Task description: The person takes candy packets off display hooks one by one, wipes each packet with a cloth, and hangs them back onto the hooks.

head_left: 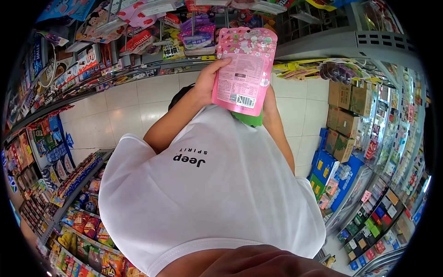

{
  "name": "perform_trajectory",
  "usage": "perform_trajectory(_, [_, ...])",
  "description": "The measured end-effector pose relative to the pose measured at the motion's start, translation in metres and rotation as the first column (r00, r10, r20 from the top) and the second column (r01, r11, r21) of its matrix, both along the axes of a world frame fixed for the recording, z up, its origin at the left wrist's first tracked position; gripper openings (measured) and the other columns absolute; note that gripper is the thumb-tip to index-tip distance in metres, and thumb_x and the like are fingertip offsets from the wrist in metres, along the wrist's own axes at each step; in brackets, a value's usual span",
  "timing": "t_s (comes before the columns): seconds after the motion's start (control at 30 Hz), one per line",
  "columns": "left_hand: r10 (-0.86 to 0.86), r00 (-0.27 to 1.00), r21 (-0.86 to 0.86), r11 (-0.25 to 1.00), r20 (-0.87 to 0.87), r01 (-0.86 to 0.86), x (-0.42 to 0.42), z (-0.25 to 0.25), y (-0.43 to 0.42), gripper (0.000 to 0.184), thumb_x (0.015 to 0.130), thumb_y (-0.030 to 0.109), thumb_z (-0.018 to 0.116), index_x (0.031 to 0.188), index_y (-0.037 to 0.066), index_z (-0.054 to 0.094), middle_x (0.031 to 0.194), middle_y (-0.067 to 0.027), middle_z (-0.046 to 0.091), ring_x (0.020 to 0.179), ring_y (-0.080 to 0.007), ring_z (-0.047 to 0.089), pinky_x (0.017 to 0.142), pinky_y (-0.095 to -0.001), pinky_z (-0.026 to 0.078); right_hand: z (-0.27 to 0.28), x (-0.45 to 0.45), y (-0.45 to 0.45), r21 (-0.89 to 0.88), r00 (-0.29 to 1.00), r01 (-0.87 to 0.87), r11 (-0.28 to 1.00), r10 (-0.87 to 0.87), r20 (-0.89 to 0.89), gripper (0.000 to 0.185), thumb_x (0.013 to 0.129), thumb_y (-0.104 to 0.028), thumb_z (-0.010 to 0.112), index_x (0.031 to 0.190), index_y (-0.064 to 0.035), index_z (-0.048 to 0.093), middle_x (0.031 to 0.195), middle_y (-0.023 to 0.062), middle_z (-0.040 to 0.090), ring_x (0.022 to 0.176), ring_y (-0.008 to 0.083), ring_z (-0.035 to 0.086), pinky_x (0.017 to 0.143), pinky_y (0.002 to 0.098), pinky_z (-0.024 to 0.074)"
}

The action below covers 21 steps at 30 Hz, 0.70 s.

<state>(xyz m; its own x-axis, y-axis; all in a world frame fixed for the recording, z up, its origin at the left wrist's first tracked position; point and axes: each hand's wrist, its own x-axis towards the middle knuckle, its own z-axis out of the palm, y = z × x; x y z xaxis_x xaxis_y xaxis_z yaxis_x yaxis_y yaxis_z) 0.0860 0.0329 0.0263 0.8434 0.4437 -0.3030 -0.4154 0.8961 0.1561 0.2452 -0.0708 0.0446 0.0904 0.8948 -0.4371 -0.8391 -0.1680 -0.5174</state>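
Note:
A pink pouch (242, 74) with a printed label and a barcode is held upright in front of the white shirt. My left hand (208, 83) grips its left edge, with the thumb lying on the label side. Behind the pouch's lower end shows part of a green package (249, 118). On the right side, my right hand (269, 98) is mostly hidden behind the pouch, and its fingers cannot be seen.
Hanging snack bags (197, 38) fill the rack ahead. Cardboard boxes (344, 122) stand stacked at the right beside blue cartons (324, 162). Shelves of packaged snacks (87, 221) line the left. Pale floor tiles (134, 99) lie between the racks.

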Motion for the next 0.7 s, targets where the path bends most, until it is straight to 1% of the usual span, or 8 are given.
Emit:
perform_trajectory(0.17, [0.067, 0.997, -0.089, 0.994, 0.036, -0.063, -0.002, 0.010, 0.006, 0.044, 0.103, 0.028, 0.054, 0.136, -0.001, 0.055, 0.132, -0.0176, 0.065, 0.119, -0.0304, 0.065, 0.104, -0.0451, 0.051, 0.019, 0.018, 0.014, -0.102, 0.790, 0.280, 0.955, -0.169, 0.590, 0.042, 0.105, -0.032, 0.057, 0.134, -0.0019, 0.055, 0.115, 0.0100, 0.068, 0.096, 0.0173, 0.068, 0.082, 0.0324, 0.0568])
perform_trajectory(0.27, [0.064, 0.997, -0.043, 0.997, 0.047, -0.062, -0.004, 0.011, 0.008, 0.048, 0.104, 0.028, 0.052, 0.142, -0.001, 0.050, 0.137, -0.0185, 0.062, 0.124, -0.0327, 0.062, 0.107, -0.0478, 0.049, 0.016, 0.050, 0.007, -0.043, 0.662, 0.423, 0.905, -0.276, 0.697, 0.036, 0.103, -0.028, 0.062, 0.126, -0.0013, 0.060, 0.104, 0.0080, 0.069, 0.086, 0.0140, 0.067, 0.072, 0.0295, 0.0546])
perform_trajectory(0.37, [0.020, 0.998, -0.006, 1.000, 0.063, -0.019, -0.003, 0.014, 0.006, 0.052, 0.105, 0.031, 0.050, 0.146, -0.001, 0.046, 0.141, -0.0183, 0.059, 0.126, -0.0329, 0.061, 0.109, -0.0485, 0.048, 0.048, 0.052, 0.006, 0.095, 0.307, 0.295, 0.951, -0.188, 0.933, 0.029, 0.101, -0.024, 0.065, 0.119, -0.0009, 0.064, 0.098, 0.0081, 0.069, 0.079, 0.0120, 0.065, 0.069, 0.0263, 0.0526])
perform_trajectory(0.4, [-0.004, 0.997, 0.000, 1.000, 0.075, 0.004, -0.002, 0.015, 0.003, 0.053, 0.105, 0.032, 0.049, 0.147, 0.000, 0.045, 0.141, -0.0181, 0.058, 0.126, -0.0327, 0.061, 0.109, -0.0484, 0.047, 0.059, 0.046, 0.008, 0.121, 0.287, 0.273, 0.954, -0.201, 0.937, 0.024, 0.099, -0.019, 0.068, 0.115, -0.0001, 0.067, 0.100, 0.0082, 0.069, 0.084, 0.0127, 0.065, 0.073, 0.0265, 0.0517])
perform_trajectory(0.5, [-0.054, 0.979, 0.026, 0.998, 0.195, 0.050, 0.002, 0.014, -0.002, 0.056, 0.106, 0.035, 0.048, 0.149, 0.001, 0.042, 0.143, -0.0176, 0.057, 0.128, -0.0318, 0.060, 0.110, -0.0477, 0.047, 0.058, 0.036, 0.024, 0.303, -0.026, 0.135, 0.943, -0.303, 0.953, 0.028, 0.095, -0.016, 0.071, 0.116, 0.0002, 0.065, 0.104, 0.0119, 0.071, 0.091, 0.0191, 0.066, 0.078, 0.0322, 0.0529])
perform_trajectory(0.53, [-0.053, 0.992, 0.092, 0.995, 0.116, 0.043, 0.003, 0.016, -0.005, 0.056, 0.106, 0.036, 0.048, 0.150, 0.001, 0.042, 0.143, -0.0175, 0.057, 0.128, -0.0317, 0.060, 0.110, -0.0477, 0.047, 0.051, 0.037, 0.028, 0.295, -0.141, 0.069, 0.953, -0.284, 0.948, 0.030, 0.094, -0.014, 0.071, 0.119, 0.0022, 0.065, 0.103, 0.0118, 0.071, 0.093, 0.0204, 0.066, 0.084, 0.0319, 0.0514])
perform_trajectory(0.6, [-0.024, 0.999, 0.227, 0.973, -0.044, 0.033, 0.004, 0.024, -0.009, 0.057, 0.106, 0.037, 0.047, 0.150, 0.001, 0.041, 0.144, -0.0172, 0.056, 0.129, -0.0315, 0.059, 0.110, -0.0477, 0.047, 0.055, 0.022, 0.026, 0.252, -0.204, 0.048, 0.967, -0.238, 0.950, 0.032, 0.092, -0.014, 0.073, 0.118, 0.0019, 0.065, 0.102, 0.0143, 0.071, 0.093, 0.0224, 0.067, 0.084, 0.0331, 0.0515])
perform_trajectory(0.7, [-0.009, 0.997, 0.125, 0.992, 0.071, 0.000, -0.001, 0.018, -0.004, 0.058, 0.107, 0.039, 0.046, 0.151, 0.002, 0.041, 0.144, -0.0177, 0.056, 0.129, -0.0315, 0.059, 0.110, -0.0479, 0.047, 0.055, 0.007, 0.022, 0.254, -0.208, -0.057, 0.965, -0.261, 0.943, 0.034, 0.088, -0.016, 0.076, 0.116, 0.0010, 0.065, 0.100, 0.0168, 0.069, 0.090, 0.0281, 0.068, 0.079, 0.0356, 0.0521])
